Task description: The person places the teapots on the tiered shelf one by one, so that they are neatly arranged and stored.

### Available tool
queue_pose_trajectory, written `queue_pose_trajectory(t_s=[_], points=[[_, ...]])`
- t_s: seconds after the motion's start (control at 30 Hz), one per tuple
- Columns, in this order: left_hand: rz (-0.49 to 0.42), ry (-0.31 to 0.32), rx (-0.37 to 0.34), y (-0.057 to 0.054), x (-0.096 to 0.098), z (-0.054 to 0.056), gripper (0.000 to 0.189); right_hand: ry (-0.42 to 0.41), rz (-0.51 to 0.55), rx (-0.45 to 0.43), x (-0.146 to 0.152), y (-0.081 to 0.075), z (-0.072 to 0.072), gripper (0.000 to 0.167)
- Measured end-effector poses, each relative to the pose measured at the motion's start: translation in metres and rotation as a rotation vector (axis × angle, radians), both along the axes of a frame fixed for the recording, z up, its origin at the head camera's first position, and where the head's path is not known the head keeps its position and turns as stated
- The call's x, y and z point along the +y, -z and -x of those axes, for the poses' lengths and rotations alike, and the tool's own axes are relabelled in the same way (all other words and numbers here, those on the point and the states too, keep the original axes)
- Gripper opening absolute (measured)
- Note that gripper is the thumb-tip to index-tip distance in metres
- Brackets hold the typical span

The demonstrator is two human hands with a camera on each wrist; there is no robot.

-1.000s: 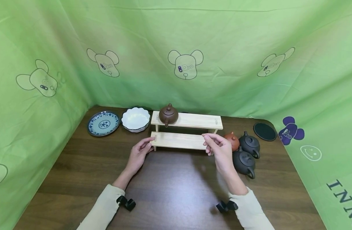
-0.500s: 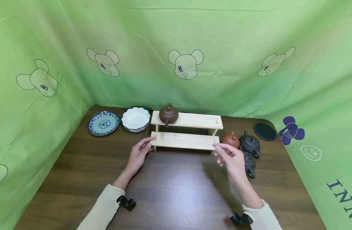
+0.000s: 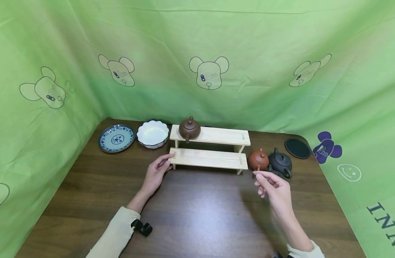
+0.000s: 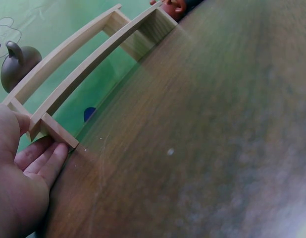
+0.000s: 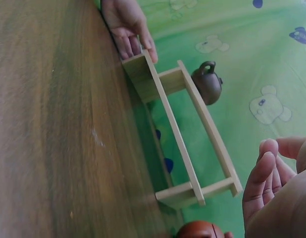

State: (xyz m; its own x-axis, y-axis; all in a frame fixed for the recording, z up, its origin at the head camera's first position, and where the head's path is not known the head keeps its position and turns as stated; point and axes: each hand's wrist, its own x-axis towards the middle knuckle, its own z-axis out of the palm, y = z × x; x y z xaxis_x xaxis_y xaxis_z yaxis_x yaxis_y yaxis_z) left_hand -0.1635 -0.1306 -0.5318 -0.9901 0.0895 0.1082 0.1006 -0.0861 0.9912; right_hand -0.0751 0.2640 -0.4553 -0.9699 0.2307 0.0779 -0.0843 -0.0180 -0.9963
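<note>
My left hand (image 3: pixel 154 176) grips the left end of a two-step wooden stand (image 3: pixel 207 158), the thumb on the lower board and fingers against its leg (image 4: pixel 59 131). On the left of the upper board sits a dark brown teapot (image 3: pixel 189 129). My right hand (image 3: pixel 276 193) is off the stand's right end, in the air, fingers loosely bent with nothing between them. Its fingertips lie just in front of an orange-brown clay teapot (image 3: pixel 258 160). Behind the hand are a black teapot (image 3: pixel 280 163) and another black one (image 3: pixel 274 173), mostly hidden.
Left of the stand are a white scalloped bowl (image 3: pixel 153 133) and a blue-patterned plate (image 3: pixel 117 138). A dark oval coaster-like disc (image 3: pixel 297 148) lies at the table's back right corner. A green printed curtain (image 3: pixel 208 104) hangs along the back and sides.
My right hand has left the right end of the lower board and moved right and toward me, uncovering that end and the orange-brown teapot. My left hand stays in place.
</note>
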Motion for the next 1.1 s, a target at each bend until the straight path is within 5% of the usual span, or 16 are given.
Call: queue_pose_trajectory(t_s=[0.77, 1.1], points=[[0.021, -0.014, -0.013, 0.000, 0.000, 0.000, 0.033, 0.142, 0.079, -0.049, 0.048, 0.009, -0.050, 0.019], [0.021, -0.018, -0.005, 0.000, 0.001, 0.000, 0.032, 0.170, 0.161, -0.025, 0.068, 0.019, -0.061, 0.027]])
